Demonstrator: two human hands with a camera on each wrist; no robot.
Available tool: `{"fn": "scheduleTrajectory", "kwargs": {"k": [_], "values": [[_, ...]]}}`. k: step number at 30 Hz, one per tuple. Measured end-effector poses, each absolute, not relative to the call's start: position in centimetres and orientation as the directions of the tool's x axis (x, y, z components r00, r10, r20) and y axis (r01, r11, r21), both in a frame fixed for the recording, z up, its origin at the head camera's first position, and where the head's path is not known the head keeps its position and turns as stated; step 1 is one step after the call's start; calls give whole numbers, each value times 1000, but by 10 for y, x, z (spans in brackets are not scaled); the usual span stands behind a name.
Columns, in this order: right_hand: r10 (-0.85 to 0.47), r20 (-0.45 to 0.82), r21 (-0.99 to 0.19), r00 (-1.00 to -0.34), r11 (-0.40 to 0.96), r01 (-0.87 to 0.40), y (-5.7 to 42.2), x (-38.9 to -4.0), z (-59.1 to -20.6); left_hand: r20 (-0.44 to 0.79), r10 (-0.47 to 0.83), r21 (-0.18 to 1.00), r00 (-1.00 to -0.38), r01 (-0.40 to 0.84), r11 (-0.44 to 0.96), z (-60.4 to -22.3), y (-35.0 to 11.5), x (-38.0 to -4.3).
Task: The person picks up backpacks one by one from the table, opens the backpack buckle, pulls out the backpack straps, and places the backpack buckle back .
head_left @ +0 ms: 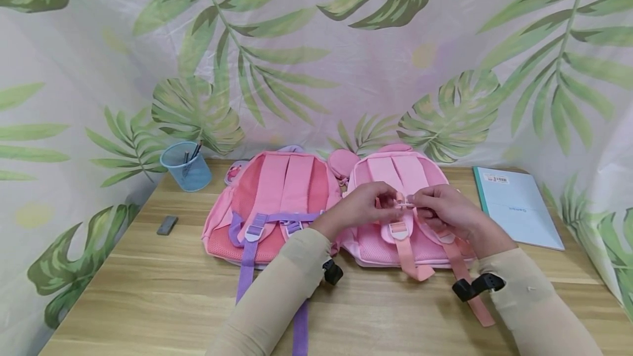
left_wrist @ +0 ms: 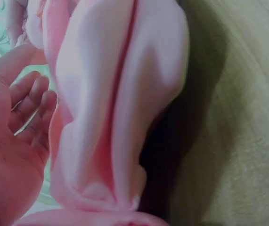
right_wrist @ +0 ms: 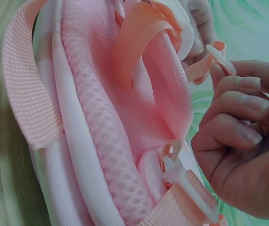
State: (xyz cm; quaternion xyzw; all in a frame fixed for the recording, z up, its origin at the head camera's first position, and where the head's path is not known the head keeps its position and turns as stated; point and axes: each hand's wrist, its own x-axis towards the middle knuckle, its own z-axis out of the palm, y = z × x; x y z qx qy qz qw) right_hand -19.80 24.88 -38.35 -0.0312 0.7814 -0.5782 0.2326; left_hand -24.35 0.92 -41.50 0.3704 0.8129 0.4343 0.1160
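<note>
A light pink backpack (head_left: 371,249) lies with its shoulder straps facing up. Over its middle, my right hand (head_left: 447,210) pinches a small white plastic buckle (right_wrist: 221,59) on an orange strap (right_wrist: 199,69). Facing it, my left hand (head_left: 363,207) holds the orange strap between thumb and fingers, just beside the buckle. The right fingers (right_wrist: 233,108) are curled, with a bit of strap running under them. Below the hands, orange webbing (head_left: 405,254) hangs from a white strap adjuster (head_left: 398,229). The left wrist view shows mostly the bag's side (left_wrist: 143,61) and my palm.
Left of it lies a second pink backpack (head_left: 222,229) with purple straps (head_left: 245,271) trailing over the table's front. A blue mesh pen cup (head_left: 190,172) and a grey eraser (head_left: 167,225) are at the left. A light blue notebook (head_left: 521,216) lies on the right.
</note>
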Motion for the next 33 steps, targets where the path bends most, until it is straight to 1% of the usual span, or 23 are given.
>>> {"fn": "scheduleTrajectory", "kwargs": {"k": [4,10,15,24,33], "values": [[-327,-328,-926,-886,298,232,250,-198,-385,137,709,751,-692,539,382,-419,13,-244],[-322,-341,-926,-883,277,257,250,-196,-386,155,717,720,-679,575,389,-422,16,-244],[-340,-318,-935,-885,265,234,249,-196,-387,179,717,684,-674,609,401,-425,17,-244],[-361,-284,-951,-888,224,213,248,-194,-387,192,712,671,-676,620,408,-426,18,-241],[-368,-259,-961,-893,186,202,249,-194,-388,152,712,637,-686,619,460,-427,19,-238]]}}
